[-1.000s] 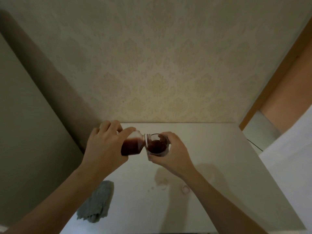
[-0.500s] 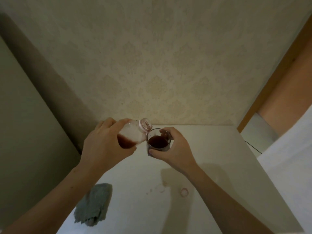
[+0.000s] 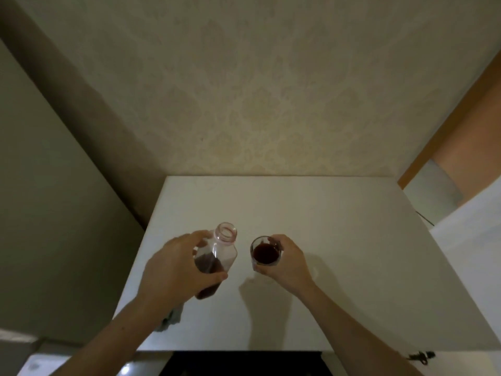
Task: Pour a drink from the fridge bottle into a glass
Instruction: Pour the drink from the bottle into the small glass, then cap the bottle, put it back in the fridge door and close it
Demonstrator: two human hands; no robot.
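My left hand (image 3: 173, 270) grips a clear plastic bottle (image 3: 218, 253), held nearly upright with its open mouth facing up and dark red drink in its lower half. To its right, apart from it, my right hand (image 3: 287, 263) holds a small glass (image 3: 265, 253) filled with the same dark red liquid. Both are held over the white table (image 3: 325, 240); whether the glass rests on the surface I cannot tell.
A grey cloth (image 3: 172, 318) lies on the table's left front part, mostly hidden by my left forearm. A patterned wall stands behind the table. A grey panel is at the left, and a wooden door frame (image 3: 447, 118) at the right.
The bottle has tilted back from pouring to nearly upright and moved left, away from the glass. Both hands have come lower and nearer to me. The bottle cap on the table is now out of sight.
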